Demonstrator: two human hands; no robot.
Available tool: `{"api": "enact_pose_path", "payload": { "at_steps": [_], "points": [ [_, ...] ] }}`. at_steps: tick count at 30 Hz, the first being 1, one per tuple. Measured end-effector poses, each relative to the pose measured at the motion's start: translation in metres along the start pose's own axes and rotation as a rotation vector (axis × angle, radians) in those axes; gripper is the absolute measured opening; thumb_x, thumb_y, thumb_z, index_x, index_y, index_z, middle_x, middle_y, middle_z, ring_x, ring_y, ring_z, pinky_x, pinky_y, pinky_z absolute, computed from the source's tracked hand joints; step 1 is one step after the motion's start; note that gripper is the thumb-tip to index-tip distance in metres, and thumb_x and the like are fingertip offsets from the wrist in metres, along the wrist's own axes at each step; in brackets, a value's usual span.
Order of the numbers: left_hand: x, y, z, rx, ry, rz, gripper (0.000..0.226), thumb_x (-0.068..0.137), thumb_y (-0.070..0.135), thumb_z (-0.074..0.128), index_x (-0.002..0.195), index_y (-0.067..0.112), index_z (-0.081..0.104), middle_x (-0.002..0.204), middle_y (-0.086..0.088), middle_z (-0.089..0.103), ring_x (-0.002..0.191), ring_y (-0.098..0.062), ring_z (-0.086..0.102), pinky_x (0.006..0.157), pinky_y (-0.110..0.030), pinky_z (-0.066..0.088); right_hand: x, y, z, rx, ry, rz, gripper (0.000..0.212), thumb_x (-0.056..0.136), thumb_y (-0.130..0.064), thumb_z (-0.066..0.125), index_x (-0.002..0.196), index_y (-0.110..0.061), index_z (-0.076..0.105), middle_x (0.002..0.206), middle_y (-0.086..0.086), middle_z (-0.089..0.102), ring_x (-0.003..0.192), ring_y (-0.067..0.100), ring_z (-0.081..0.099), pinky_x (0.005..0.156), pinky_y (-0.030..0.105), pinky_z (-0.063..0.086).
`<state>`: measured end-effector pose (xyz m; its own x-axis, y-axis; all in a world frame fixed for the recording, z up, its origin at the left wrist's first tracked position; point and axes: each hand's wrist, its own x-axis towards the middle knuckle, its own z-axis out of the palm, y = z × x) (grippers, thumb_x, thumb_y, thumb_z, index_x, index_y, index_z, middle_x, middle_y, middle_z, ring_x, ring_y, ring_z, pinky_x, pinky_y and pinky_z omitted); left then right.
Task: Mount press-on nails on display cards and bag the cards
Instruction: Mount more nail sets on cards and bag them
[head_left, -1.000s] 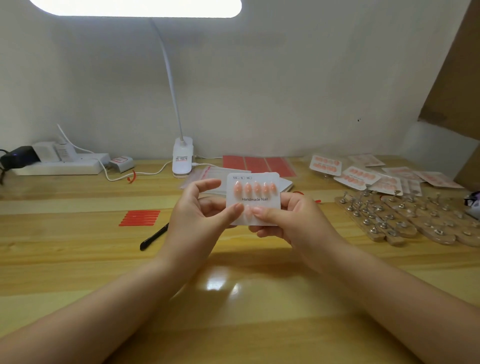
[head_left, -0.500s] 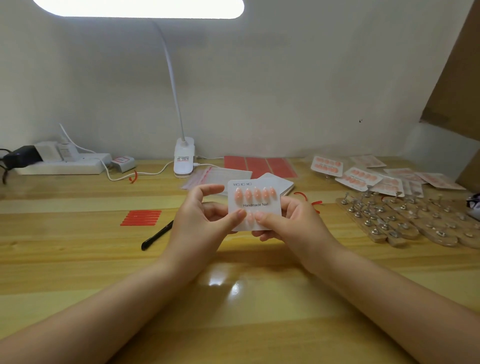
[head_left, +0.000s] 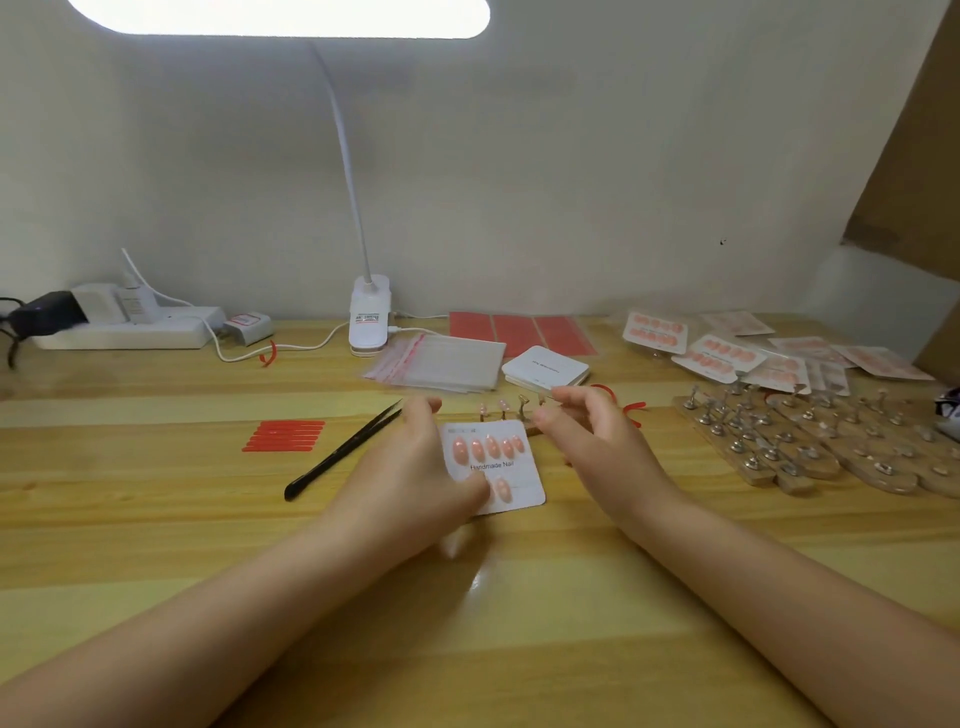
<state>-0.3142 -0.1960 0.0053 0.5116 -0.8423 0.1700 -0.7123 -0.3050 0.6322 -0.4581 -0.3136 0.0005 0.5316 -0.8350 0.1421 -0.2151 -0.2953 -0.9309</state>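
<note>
A white display card (head_left: 498, 452) printed "Handmade Nail" sits low over the wooden desk (head_left: 156, 509), with a full top row of pink press-on nails and one more visible in the lower row. My left hand (head_left: 405, 467) holds its left edge, thumb on the lower left corner. My right hand (head_left: 592, 436) hovers off the card's right, fingers loosely curled and holding nothing. Just behind the card is a small nail stand (head_left: 501, 410) with a few pink nails on its pegs. Clear bags (head_left: 441, 361) and a stack of blank cards (head_left: 545, 366) lie further back.
Black tweezers (head_left: 343, 452) and red adhesive strips (head_left: 285, 435) lie to the left. Red sheets (head_left: 519, 332) and a lamp base (head_left: 369, 317) stand at the back. Bagged finished cards (head_left: 727, 353) and wooden peg stands (head_left: 805, 447) fill the right. A power strip (head_left: 124, 327) sits far left.
The card has come down from in front of me to the desk. My right hand has let go of it and moved to the right; my left hand still holds it.
</note>
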Motion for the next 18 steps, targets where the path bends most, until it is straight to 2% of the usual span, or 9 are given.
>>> {"api": "enact_pose_path", "payload": {
  "at_steps": [3,5,8,9,12,14,18],
  "points": [
    [-0.002,0.0,-0.004,0.26,0.015,0.049,0.084,0.079,0.051,0.063,0.143,0.024,0.018,0.091,0.01,0.052,0.089,-0.014,0.056,0.067,-0.03,0.048,0.001,0.003,0.002,-0.073,0.018,-0.037,0.034,0.09,-0.037,0.061,0.12,-0.022,0.053,0.106,-0.014,0.057,0.099,-0.001,0.054,0.079,0.017,0.043],
    [-0.001,0.0,-0.006,0.289,0.019,0.076,0.078,0.081,0.053,0.061,0.142,0.025,0.021,0.095,0.008,0.054,0.092,-0.015,0.056,0.069,-0.032,0.047,0.002,0.004,0.004,-0.125,0.033,-0.07,0.026,0.09,-0.031,0.062,0.114,-0.022,0.055,0.104,-0.012,0.059,0.096,0.001,0.055,0.074,0.013,0.041],
    [0.001,-0.003,-0.008,0.165,0.061,0.175,0.058,0.086,0.042,0.062,0.135,0.026,0.035,0.086,0.015,0.048,0.085,-0.005,0.051,0.067,-0.023,0.039,0.002,0.006,0.003,-0.248,0.024,-0.138,0.02,0.091,-0.019,0.057,0.111,-0.022,0.058,0.104,-0.009,0.059,0.097,0.004,0.055,0.076,0.012,0.041],
    [0.002,-0.004,-0.008,0.128,0.087,0.217,0.052,0.087,0.032,0.065,0.132,0.025,0.04,0.085,0.016,0.046,0.082,-0.003,0.049,0.066,-0.017,0.037,0.002,0.006,0.004,-0.291,0.007,-0.162,0.023,0.091,-0.016,0.055,0.112,-0.023,0.058,0.105,-0.01,0.059,0.099,0.005,0.054,0.079,0.015,0.043],
    [0.008,-0.01,-0.009,0.037,0.166,0.282,0.049,0.082,0.002,0.068,0.126,0.021,0.053,0.084,0.015,0.048,0.076,0.0,0.049,0.066,-0.009,0.04,0.0,0.006,0.004,-0.387,-0.044,-0.217,0.036,0.09,-0.012,0.049,0.123,-0.023,0.058,0.108,-0.015,0.058,0.111,0.008,0.047,0.092,0.023,0.042],
    [0.011,-0.013,-0.01,-0.082,0.179,0.257,0.057,0.08,0.001,0.072,0.13,0.021,0.054,0.087,0.012,0.057,0.076,-0.003,0.056,0.068,-0.01,0.045,-0.002,0.007,0.005,-0.453,-0.088,-0.249,0.04,0.09,-0.012,0.047,0.127,-0.024,0.056,0.11,-0.015,0.057,0.115,0.007,0.042,0.091,0.024,0.039],
    [0.013,-0.018,-0.009,-0.2,0.207,0.275,0.072,0.081,0.011,0.075,0.144,0.021,0.04,0.1,0.011,0.067,0.079,-0.001,0.064,0.075,-0.014,0.051,-0.003,0.007,0.007,-0.522,-0.109,-0.3,0.038,0.09,-0.014,0.047,0.125,-0.024,0.058,0.109,-0.013,0.062,0.113,0.007,0.041,0.091,0.023,0.038]
  ]
}}
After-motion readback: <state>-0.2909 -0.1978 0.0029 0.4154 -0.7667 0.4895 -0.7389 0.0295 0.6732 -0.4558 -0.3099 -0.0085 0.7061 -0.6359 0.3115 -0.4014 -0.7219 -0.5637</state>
